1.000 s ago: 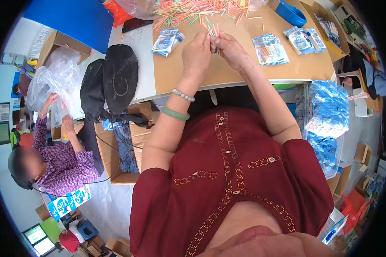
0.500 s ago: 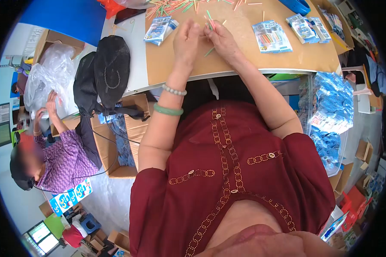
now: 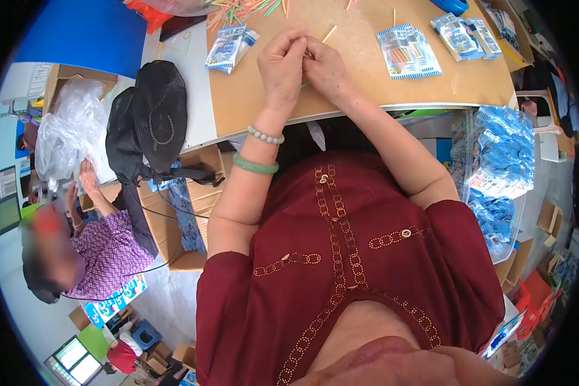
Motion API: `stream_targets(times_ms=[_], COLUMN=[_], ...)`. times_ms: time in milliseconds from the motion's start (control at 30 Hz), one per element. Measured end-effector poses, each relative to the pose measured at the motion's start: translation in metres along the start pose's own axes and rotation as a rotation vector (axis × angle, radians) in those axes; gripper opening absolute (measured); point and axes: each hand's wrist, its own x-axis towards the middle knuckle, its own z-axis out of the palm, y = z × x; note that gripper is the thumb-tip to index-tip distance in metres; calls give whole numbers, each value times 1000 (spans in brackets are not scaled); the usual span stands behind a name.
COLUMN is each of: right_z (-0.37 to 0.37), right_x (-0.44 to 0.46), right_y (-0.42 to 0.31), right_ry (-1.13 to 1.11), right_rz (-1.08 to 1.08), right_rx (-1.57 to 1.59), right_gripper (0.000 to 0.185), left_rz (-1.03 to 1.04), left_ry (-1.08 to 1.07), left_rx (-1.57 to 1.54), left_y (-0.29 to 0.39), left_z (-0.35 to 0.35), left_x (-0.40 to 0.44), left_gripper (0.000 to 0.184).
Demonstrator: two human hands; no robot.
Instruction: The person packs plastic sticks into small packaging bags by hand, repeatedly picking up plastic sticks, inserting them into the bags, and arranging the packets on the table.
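Note:
My left hand (image 3: 280,69), with a beaded bracelet and a green bangle on its wrist, is closed, its fingertips against those of my right hand (image 3: 329,72). My right hand is also closed; what either hand holds is hidden by the fingers. A yellow stick (image 3: 329,34) shows just beyond my right fingers, and part of a green stick (image 3: 305,85) shows below the hands. Left of them lie blue-and-white packets (image 3: 225,49). A packet with coloured sticks inside (image 3: 408,51) lies to the right.
Loose coloured sticks (image 3: 254,9) lie at the table's far edge. More packets (image 3: 457,37) and a blue ring-shaped object (image 3: 450,5) are at the right. A black bag (image 3: 159,116) rests at the left, near a co-worker (image 3: 112,248). A bin of blue packets (image 3: 505,151) stands at the right.
The sticks that showed between my fingers are now out of sight. My hands parted slightly, then came together again. The view has shifted, and the co-worker's hands have moved lower.

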Motion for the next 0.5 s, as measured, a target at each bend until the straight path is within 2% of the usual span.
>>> stream_targets(times_ms=[67,100,233,267,333,367,400,500], right_z=[-1,-2,-15,-20,-37,-44,-50,-67], right_x=[-1,-2,-3,-2,-2,-3,-3,2], right_y=[2,0,-18,-22,-27,-28,-28,-28], right_ry=[50,74,126,125,97,85,85,59], right_rz=[-128,-193,-34,-28,17,40,44,5], right_rx=[1,2,42,45,333,477,480,300], right_gripper=[19,19,11,11,14,16,16,21], left_rz=[37,32,87,155,291,285,269,247], left_ry=[-92,-91,-91,-103,-127,-130,-169,-258], left_rx=[216,216,132,405,953,955,1008,1107], left_y=[9,14,30,30,27,24,23,16], left_z=[-1,-1,-5,-14,-27,-29,-30,-30], left_x=[-3,-6,-22,-26,-32,-35,-36,-34], left_gripper=[24,24,23,21,18,18,18,18])
